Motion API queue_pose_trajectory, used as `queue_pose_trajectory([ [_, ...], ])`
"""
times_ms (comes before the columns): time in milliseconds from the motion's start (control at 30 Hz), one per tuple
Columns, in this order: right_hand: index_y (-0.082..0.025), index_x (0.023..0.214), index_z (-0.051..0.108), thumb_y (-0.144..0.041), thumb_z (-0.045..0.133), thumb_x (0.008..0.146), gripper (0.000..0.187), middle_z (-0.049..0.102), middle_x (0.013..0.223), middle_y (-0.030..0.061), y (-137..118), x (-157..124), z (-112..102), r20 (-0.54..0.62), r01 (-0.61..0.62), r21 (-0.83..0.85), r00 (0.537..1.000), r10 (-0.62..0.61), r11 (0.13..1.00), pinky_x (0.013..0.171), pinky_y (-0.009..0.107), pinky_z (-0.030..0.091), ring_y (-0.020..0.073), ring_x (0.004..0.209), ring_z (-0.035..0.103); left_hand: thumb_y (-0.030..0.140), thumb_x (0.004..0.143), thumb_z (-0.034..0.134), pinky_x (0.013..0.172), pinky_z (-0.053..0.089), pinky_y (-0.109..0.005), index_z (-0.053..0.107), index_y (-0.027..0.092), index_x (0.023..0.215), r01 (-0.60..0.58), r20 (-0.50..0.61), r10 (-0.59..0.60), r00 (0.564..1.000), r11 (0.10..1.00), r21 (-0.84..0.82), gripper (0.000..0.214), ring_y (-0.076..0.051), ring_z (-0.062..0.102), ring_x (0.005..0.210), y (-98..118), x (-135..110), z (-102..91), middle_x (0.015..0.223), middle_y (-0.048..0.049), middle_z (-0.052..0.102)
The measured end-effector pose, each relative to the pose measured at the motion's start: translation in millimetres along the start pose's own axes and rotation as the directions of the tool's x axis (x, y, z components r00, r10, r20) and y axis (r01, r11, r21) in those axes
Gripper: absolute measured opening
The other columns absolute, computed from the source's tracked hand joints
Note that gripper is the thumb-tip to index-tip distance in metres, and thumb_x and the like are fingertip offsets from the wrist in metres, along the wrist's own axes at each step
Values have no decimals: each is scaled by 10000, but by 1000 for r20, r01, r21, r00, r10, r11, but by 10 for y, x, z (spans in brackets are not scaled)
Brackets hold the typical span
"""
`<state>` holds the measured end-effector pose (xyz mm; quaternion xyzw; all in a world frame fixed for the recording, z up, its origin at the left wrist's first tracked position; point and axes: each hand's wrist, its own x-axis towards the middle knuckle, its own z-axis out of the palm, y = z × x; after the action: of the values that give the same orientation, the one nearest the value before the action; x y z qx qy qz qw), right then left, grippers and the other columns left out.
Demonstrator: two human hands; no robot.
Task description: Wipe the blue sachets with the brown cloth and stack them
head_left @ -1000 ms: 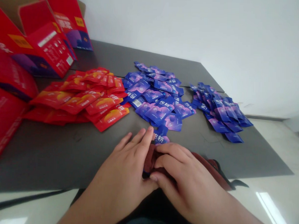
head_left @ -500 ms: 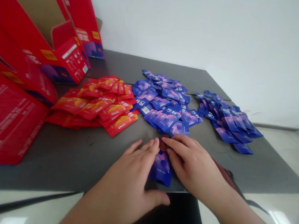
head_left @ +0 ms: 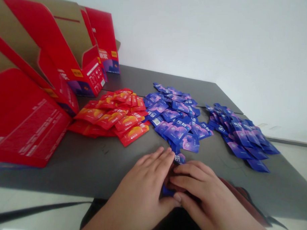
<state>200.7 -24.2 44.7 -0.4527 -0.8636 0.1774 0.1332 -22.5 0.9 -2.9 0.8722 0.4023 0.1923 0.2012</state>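
The left hand (head_left: pixel 146 183) is lying flat, fingers together; the right (head_left: pixel 203 190) is clutching brown cloth (head_left: pixel 169 176) over a blue-purple sachet (head_left: pixel 179 158), with matching sachets (head_left: pixel 177 129) heaping at twelve o'clock.

Left hand (head_left: pixel 149 182) outstretched and nearly flat, right hand (head_left: pixel 201 188) curled inward, close beside it

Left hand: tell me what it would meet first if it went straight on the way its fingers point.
Probably the middle pile of blue packets, its near edge just beyond the left hand; the hand's height is hard to judge.
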Motion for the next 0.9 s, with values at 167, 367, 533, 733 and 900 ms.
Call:
queue_pose_trajectory([
  [167, -319, 1123, 737, -196, 609, 1081, 182, 736, 1214, 11, 38, 76, 80, 8, -40, 90, 999, 39, 995, 1028, 436, 547, 239, 1159, 644, 406, 876, 841, 1309, 409, -600, 309, 108, 1693, 70, 73, -70, 995, 998, 2, 1020, -345, 507, 1559, 13, 18, 4, 1712, -178, 467],
  [367, -312, 1149, 743, -145, 601, 1063, 235, 738, 1230, -2, 101, 185, 81, -20, -74, 69, 997, 76, 995, 1047, 455, 516, 240, 1148, 629, 437, 853, 859, 1312, 406, -600, 308, 93, 1695, 68, 63, -69, 996, 998, 15, 1063, -354, 514, 1553, 11, 24, 24, 1712, -201, 456],
  [533, -267, 1131, 763, -143, 570, 1079, 235, 753, 1215, 26, 196, 265, 85, -56, -103, 50, 993, 105, 993, 1061, 459, 522, 232, 1127, 666, 406, 856, 830, 1316, 392, -615, 338, 92, 1684, 76, 57, -78, 995, 997, 32, 1013, -365, 500, 1562, 18, 14, 27, 1717, -201, 443],
  [733, -229, 1333, 695, -207, 512, 1117, 284, 739, 1324, 106, 236, 215, 132, -232, -118, -63, 967, 100, 991, 1083, 508, 558, 272, 1213, 692, 383, 875, 808, 1315, 383, -635, 337, 103, 1687, 80, 84, -81, 993, 997, 21, 980, -366, 483, 1573, 47, -2, -17, 1719, -202, 434],
  [900, -285, 1359, 651, -262, 604, 1080, 284, 675, 1443, 104, 141, 33, 88, -212, -85, -46, 975, 74, 995, 1106, 436, 603, 254, 1331, 678, 385, 861, 834, 1317, 375, -646, 343, 122, 1697, 104, 137, -104, 985, 995, 8, 1004, -374, 447, 1595, 60, 31, -44, 1734, -182, 411],
])
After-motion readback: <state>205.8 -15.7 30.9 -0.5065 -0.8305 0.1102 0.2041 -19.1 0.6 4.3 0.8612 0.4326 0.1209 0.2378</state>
